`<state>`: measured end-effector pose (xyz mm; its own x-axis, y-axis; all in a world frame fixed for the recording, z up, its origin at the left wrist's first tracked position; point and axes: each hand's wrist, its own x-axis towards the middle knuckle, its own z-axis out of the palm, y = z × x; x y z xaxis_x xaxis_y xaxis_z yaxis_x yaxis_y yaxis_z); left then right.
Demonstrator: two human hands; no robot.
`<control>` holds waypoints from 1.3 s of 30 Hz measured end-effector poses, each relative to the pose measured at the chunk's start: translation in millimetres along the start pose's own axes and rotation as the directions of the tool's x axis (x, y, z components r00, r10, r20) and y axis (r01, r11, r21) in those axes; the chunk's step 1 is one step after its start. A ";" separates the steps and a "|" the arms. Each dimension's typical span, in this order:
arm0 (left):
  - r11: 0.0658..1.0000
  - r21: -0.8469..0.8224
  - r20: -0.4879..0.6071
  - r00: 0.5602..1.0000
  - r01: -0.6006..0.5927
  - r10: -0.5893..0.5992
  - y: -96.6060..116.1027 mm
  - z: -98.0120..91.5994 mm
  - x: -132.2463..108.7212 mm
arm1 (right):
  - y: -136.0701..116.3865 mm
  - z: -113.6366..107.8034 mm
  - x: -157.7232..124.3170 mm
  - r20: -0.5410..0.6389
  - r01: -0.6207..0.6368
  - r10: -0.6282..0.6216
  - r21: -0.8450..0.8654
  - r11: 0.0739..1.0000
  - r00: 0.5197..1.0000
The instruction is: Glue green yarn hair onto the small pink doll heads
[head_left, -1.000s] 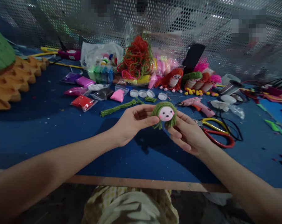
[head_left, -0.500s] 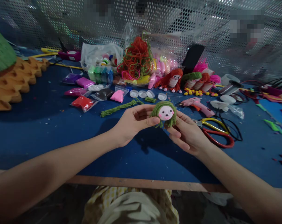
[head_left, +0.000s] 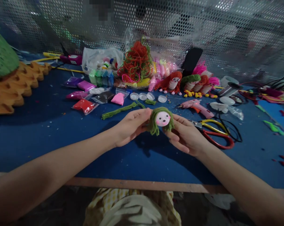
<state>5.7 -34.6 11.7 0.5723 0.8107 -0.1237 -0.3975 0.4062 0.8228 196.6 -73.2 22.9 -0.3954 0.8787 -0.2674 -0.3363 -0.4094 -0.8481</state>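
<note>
Doll head [head_left: 162, 119] held just above the counter [head_left: 50, 131], face toward the camera. Left hand [head_left: 130, 127] closed on its left side, thumb and fingers pinching the green hair; right hand [head_left: 186, 135] half curled, gripping it from the right and below. Face and hair already on; no body attached. Near the right hand: glue gun [head_left: 197, 106], scissors [head_left: 217, 135]. Beyond the left hand: green strands [head_left: 119, 110]. Farther back: dolls [head_left: 172, 82] with bodies, yarn [head_left: 136, 62].

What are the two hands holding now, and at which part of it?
Both hold one small doll head with green yarn hair. The left hand pinches its left side, the right hand its right side.
</note>
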 end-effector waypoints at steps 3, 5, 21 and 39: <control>0.997 -0.009 -0.006 0.997 0.079 -0.079 1.8 -1.1 1.5 | -1.9 -1.5 -1.0 0.031 -0.073 0.074 -0.049 0.996 0.997; 0.992 -0.033 -0.016 0.992 0.123 -0.124 3.2 -0.7 1.6 | -2.3 -1.5 -1.5 0.022 -0.072 0.074 -0.084 0.994 0.997; 0.974 -0.054 -0.141 0.964 0.220 -0.226 13.6 6.8 -0.1 | 1.1 2.3 -16.3 0.077 0.404 -0.698 -0.857 0.319 0.712; 0.914 -0.003 -0.149 0.904 0.405 -0.401 11.7 7.4 -1.7 | -2.0 -4.3 -8.2 0.221 0.453 -0.702 -0.877 0.160 0.677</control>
<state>5.4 -34.4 25.6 0.5700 0.6330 -0.5238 -0.1340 0.7007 0.7008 204.2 -78.6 24.8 -0.2210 0.8280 0.5154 0.5170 0.5475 -0.6580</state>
